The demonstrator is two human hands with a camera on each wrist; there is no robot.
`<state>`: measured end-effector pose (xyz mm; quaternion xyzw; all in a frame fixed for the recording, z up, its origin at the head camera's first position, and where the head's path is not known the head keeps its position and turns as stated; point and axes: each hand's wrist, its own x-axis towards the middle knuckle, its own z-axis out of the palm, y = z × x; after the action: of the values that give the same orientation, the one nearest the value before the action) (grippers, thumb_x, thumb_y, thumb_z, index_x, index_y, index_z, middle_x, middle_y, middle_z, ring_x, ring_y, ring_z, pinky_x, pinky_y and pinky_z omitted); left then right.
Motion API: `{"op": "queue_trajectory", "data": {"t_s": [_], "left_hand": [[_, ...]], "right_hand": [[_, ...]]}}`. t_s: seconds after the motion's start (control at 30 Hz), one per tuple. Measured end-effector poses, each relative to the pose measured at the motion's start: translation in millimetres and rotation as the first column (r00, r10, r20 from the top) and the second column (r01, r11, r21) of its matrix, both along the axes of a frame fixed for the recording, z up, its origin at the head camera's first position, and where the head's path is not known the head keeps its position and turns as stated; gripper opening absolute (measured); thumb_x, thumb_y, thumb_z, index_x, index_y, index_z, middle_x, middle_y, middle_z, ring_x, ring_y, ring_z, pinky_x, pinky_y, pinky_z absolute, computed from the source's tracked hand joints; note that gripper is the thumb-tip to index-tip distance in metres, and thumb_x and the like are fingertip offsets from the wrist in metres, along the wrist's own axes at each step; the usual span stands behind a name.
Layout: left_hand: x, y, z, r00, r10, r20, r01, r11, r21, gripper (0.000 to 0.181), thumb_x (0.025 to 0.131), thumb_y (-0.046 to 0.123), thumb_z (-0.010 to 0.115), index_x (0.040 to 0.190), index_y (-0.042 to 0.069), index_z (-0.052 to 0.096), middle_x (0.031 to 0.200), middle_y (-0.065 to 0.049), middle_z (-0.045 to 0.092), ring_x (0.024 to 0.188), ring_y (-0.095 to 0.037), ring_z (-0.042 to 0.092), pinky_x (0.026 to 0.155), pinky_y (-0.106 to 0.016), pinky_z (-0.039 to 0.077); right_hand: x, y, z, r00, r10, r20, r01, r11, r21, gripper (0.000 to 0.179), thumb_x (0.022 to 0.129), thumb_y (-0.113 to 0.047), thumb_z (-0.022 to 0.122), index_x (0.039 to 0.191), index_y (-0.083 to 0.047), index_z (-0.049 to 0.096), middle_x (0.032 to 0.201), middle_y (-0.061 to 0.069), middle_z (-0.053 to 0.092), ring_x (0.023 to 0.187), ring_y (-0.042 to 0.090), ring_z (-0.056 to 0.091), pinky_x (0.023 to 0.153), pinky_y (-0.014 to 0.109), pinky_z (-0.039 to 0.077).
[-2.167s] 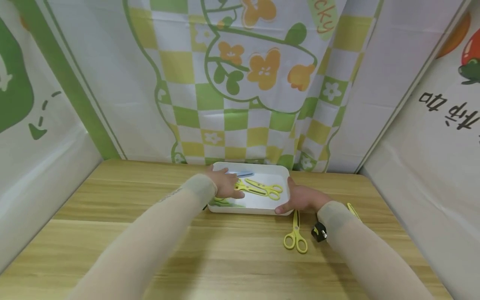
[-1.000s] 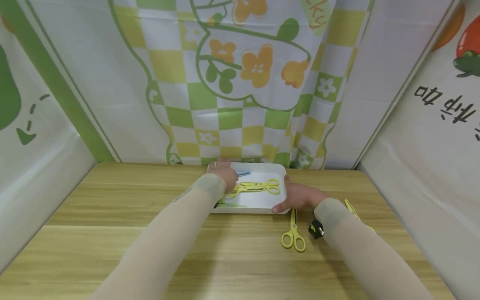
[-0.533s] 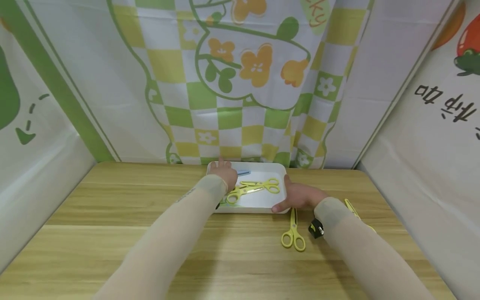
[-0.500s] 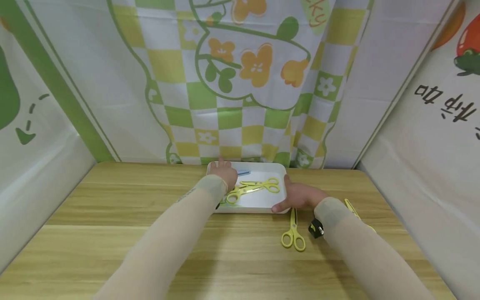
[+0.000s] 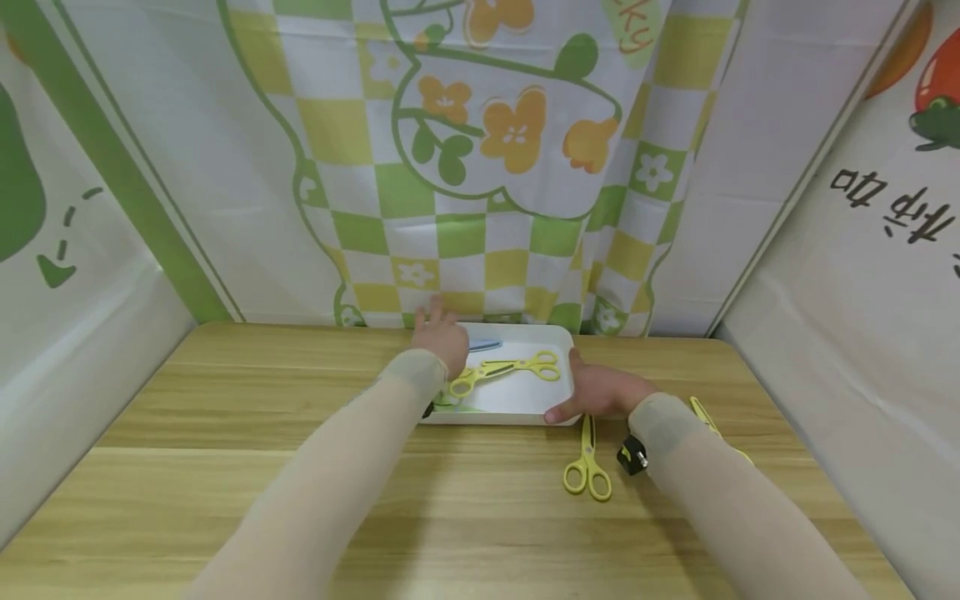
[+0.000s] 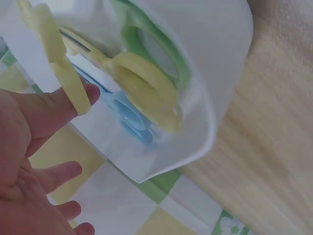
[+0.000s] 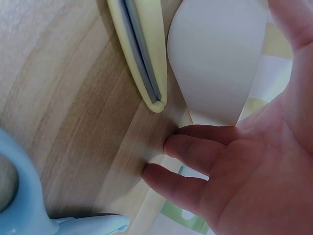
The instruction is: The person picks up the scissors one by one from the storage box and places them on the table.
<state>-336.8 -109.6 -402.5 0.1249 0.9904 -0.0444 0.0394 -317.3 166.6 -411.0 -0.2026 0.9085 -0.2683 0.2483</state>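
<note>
My left hand (image 5: pixel 441 340) is over the left end of a white tray (image 5: pixel 517 418), some fingers stretched past its back rim. In the left wrist view one digit hooks through a raised yellow scissors handle (image 6: pixel 73 88). Blue scissors (image 5: pixel 486 344), yellow scissors (image 5: pixel 543 364) and another yellow pair (image 5: pixel 465 383) lie in the tray. A green scissors handle (image 6: pixel 156 54) stands by the tray wall in the left wrist view. My right hand (image 5: pixel 600 392) rests against the tray's right end, thumb at the front corner and loosely bent fingers along the outside.
Yellow scissors (image 5: pixel 587 471) lie on the wooden table (image 5: pixel 487 517) before the tray. More yellow scissors (image 5: pixel 705 417) are partly hidden by my right forearm. Blue scissors (image 7: pixel 24 196) appear in the right wrist view. A checked curtain (image 5: pixel 480 242) hangs behind the tray.
My left hand went from reaching over the scissors to the tray's back left, its fingers now higher. The left yellow scissors shifted slightly back. The right hand stays on the tray's right end.
</note>
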Motion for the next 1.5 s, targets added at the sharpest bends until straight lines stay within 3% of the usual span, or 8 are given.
{"op": "queue_trajectory", "data": {"t_s": [0.13, 0.33, 0.57, 0.77, 0.97, 1.17, 1.4, 1.5], "left_hand": [[7.4, -5.3, 10.3, 0.999, 0.031, 0.042, -0.033, 0.997, 0.066, 0.018, 0.089, 0.011, 0.062, 0.074, 0.02, 0.065, 0.157, -0.015, 0.033, 0.147, -0.046, -0.006, 0.113, -0.063, -0.001], [21.6, -11.4, 24.0, 0.994, 0.068, 0.091, -0.082, 0.982, 0.168, 0.018, 0.095, 0.022, 0.057, 0.084, 0.017, 0.07, 0.15, -0.015, 0.044, 0.146, -0.046, 0.005, 0.113, -0.062, 0.002], [33.5, -23.6, 28.5, 0.993, 0.095, 0.073, -0.111, 0.961, 0.254, 0.028, 0.093, 0.022, 0.056, 0.068, 0.016, 0.066, 0.119, -0.005, 0.069, 0.144, -0.048, 0.016, 0.11, -0.067, 0.006], [51.3, -26.2, 29.6, 0.992, 0.09, 0.085, -0.112, 0.947, 0.3, 0.029, 0.094, 0.028, 0.063, 0.069, 0.016, 0.069, 0.124, -0.009, 0.066, 0.142, -0.054, 0.015, 0.108, -0.071, 0.006], [72.0, -19.5, 26.4, 0.997, 0.062, 0.042, -0.073, 0.919, 0.388, 0.033, 0.085, 0.017, 0.059, 0.053, 0.013, 0.053, 0.085, -0.007, 0.065, 0.134, -0.055, 0.031, 0.106, -0.07, 0.009], [94.9, -11.1, 23.7, 0.999, 0.008, -0.04, 0.009, 0.916, 0.401, 0.028, 0.083, 0.017, 0.058, 0.055, 0.02, 0.062, 0.129, -0.017, 0.063, 0.138, -0.06, 0.019, 0.105, -0.074, 0.003], [125.8, -3.1, 21.5, 0.995, -0.036, -0.094, 0.072, 0.907, 0.415, 0.024, 0.084, 0.03, 0.072, 0.061, 0.025, 0.07, 0.13, -0.021, 0.061, 0.136, -0.063, 0.02, 0.104, -0.076, 0.003], [140.2, -1.9, 17.0, 0.99, -0.054, -0.131, 0.104, 0.907, 0.408, 0.021, 0.084, 0.028, 0.07, 0.062, 0.026, 0.072, 0.131, -0.023, 0.06, 0.135, -0.063, 0.022, 0.105, -0.076, 0.006]], "right_hand": [[-0.7, 0, -0.9, 1.0, 0.001, 0.0, -0.001, 1.0, -0.011, 0.136, 0.076, -0.041, 0.087, 0.148, 0.016, -0.013, 0.158, 0.035, 0.0, 0.143, 0.042, 0.022, 0.115, 0.05, 0.017], [-1.0, -1, -1.2, 1.0, -0.01, -0.012, 0.011, 1.0, 0.024, 0.136, 0.076, -0.044, 0.087, 0.149, 0.015, -0.012, 0.158, 0.034, 0.003, 0.143, 0.042, 0.023, 0.115, 0.05, 0.018], [0.1, -1, -0.7, 1.0, -0.015, -0.012, 0.016, 0.999, 0.031, 0.137, 0.076, -0.046, 0.087, 0.149, 0.015, -0.012, 0.158, 0.033, 0.001, 0.143, 0.041, 0.022, 0.115, 0.05, 0.018], [0.0, -1, 0.1, 1.0, -0.027, -0.009, 0.028, 0.999, 0.042, 0.138, 0.075, -0.047, 0.086, 0.15, 0.014, -0.012, 0.158, 0.034, 0.007, 0.143, 0.041, 0.025, 0.115, 0.05, 0.019], [-1.1, 0, -0.2, 1.0, -0.026, 0.002, 0.026, 0.999, 0.028, 0.136, 0.076, -0.046, 0.086, 0.15, 0.013, -0.011, 0.159, 0.031, 0.0, 0.144, 0.04, 0.021, 0.115, 0.05, 0.017], [-2.2, 1, -2.5, 1.0, -0.011, -0.011, 0.011, 1.0, 0.018, 0.137, 0.075, -0.046, 0.087, 0.15, 0.015, -0.01, 0.159, 0.032, -0.001, 0.143, 0.04, 0.023, 0.115, 0.05, 0.018], [-1.7, 1, -2.4, 1.0, 0.005, -0.023, -0.004, 1.0, 0.006, 0.137, 0.074, -0.046, 0.087, 0.15, 0.015, -0.009, 0.158, 0.033, -0.001, 0.143, 0.041, 0.024, 0.115, 0.051, 0.019], [-1.3, 1, -3.4, 1.0, 0.005, -0.022, -0.005, 1.0, -0.004, 0.136, 0.074, -0.045, 0.087, 0.15, 0.015, -0.009, 0.158, 0.035, 0.004, 0.142, 0.042, 0.025, 0.114, 0.052, 0.02]]}}
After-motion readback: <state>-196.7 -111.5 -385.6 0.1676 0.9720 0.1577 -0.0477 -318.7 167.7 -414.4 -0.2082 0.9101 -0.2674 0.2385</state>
